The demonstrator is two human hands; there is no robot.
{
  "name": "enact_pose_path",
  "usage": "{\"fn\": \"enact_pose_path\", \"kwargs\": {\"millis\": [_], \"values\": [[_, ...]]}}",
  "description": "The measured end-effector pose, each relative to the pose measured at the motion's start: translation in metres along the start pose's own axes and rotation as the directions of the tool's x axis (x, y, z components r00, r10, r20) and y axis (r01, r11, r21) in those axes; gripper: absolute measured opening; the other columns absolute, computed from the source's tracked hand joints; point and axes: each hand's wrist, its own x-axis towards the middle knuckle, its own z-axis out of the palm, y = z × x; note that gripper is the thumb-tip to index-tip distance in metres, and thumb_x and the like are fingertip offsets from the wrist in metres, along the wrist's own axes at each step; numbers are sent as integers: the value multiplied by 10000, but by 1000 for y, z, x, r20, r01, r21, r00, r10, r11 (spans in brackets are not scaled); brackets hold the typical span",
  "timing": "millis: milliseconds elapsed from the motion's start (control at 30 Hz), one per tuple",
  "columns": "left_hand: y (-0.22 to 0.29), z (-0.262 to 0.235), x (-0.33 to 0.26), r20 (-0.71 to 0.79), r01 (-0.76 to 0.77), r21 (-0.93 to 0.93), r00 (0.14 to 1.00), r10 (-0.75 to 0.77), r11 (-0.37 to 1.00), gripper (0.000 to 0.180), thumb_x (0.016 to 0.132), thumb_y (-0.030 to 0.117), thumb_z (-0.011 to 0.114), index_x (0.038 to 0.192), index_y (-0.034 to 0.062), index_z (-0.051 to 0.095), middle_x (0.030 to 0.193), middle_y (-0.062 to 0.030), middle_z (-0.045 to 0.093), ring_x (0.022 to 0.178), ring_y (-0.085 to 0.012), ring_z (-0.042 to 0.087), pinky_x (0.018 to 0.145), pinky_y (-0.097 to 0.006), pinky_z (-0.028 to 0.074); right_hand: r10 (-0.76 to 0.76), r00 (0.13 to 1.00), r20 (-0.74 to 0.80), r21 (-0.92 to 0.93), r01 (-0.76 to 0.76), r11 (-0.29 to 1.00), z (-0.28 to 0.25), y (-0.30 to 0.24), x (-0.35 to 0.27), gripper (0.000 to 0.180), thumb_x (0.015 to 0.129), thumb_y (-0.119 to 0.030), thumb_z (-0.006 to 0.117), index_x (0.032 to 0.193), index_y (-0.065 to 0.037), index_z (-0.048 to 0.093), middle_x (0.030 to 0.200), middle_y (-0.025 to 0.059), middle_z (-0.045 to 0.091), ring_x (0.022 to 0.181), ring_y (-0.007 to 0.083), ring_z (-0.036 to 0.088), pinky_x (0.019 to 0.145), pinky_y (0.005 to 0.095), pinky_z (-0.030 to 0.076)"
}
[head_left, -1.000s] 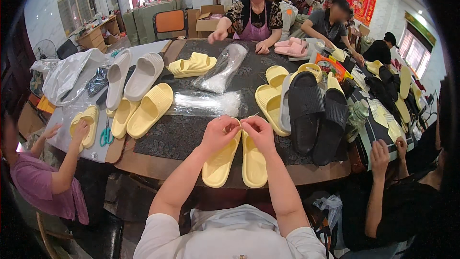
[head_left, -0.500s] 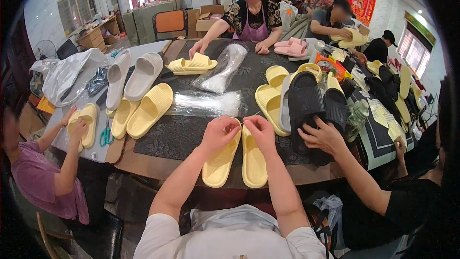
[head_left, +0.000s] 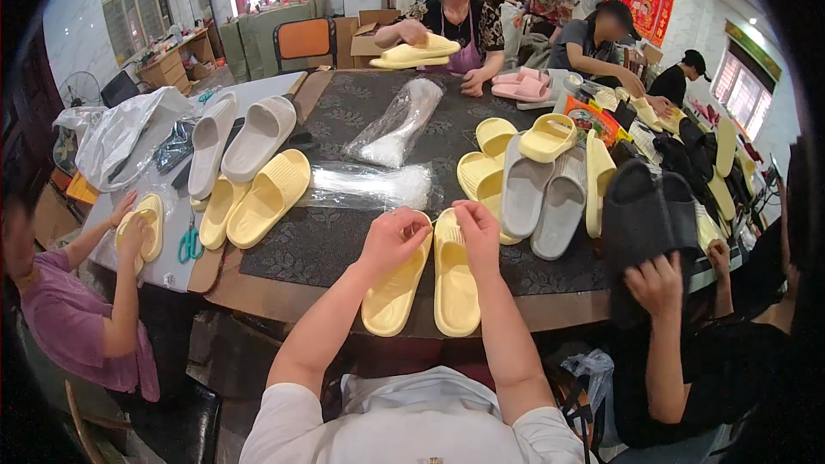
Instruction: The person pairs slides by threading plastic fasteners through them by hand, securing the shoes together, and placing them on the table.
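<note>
Before me on the table edge lie two yellow slide sandals, the left slide (head_left: 391, 305) and the right slide (head_left: 456, 296), side by side with toes away. Over the left slide's far end is my left hand (head_left: 399, 236), its fingers pinched together. My right hand (head_left: 476, 229) is above the far end of the right slide, thumb and fingertips also closed. Whatever the two pinches hold is too small to make out. Beyond them lies a clear plastic bag of thin white strands (head_left: 374, 186), with a second such bag (head_left: 401, 125) behind it.
Left are yellow slides (head_left: 271, 198), grey slides (head_left: 258, 137) and green-handled scissors (head_left: 191, 246). Right stand more grey slides (head_left: 559, 215) and yellow ones. A co-worker's hand (head_left: 657, 283) holds black slides (head_left: 649, 215) close by. Other people work around the table with yellow slides.
My right hand has shifted slightly right and up, away from my left. The right co-worker's black slides moved right, uncovering grey ones. Across the table, a person has lifted yellow slides.
</note>
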Motion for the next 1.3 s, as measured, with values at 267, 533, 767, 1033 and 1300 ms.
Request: {"fn": "enact_pose_path", "kwargs": {"millis": [267,533,767,1033,1300], "values": [[-4,1,0,-14,-4,7,1000,4,1000,79,810,106,685,855,55,645,722,-57,592,601,-184,571,587,-309,463,-54,991,126,-176,76,982,6,0,-6,113,890,-96,648,974,-23,668,803,-53,601,694,13,508,630,177,414],[-2,2,0,-52,8,-34,999,-10,999,96,814,92,671,896,51,641,739,-69,599,630,-194,589,605,-313,471,-56,998,-3,27,56,998,2,4,-1,109,904,-76,632,994,-16,647,838,-45,613,740,16,523,674,173,424],[-7,4,0,-74,-38,-21,997,36,999,96,808,80,663,895,46,639,757,-78,611,664,-210,609,616,-316,477,-21,989,148,-135,41,990,4,0,-7,99,903,-62,627,989,-16,646,866,-42,608,762,11,515,683,175,411],[-6,1,1,-96,-48,-3,994,47,999,86,811,75,653,882,31,635,764,-91,615,702,-244,607,654,-341,477,-74,995,61,-59,77,995,8,-2,-6,94,902,-85,637,963,-19,663,829,-45,617,710,15,515,642,171,417],[-9,3,1,-69,-98,-7,993,97,995,82,834,89,625,868,16,611,759,-108,599,749,-278,590,679,-373,461,-55,998,0,9,55,998,2,4,-1,105,886,-91,656,958,-16,667,819,-41,619,705,25,522,640,186,427]]}}
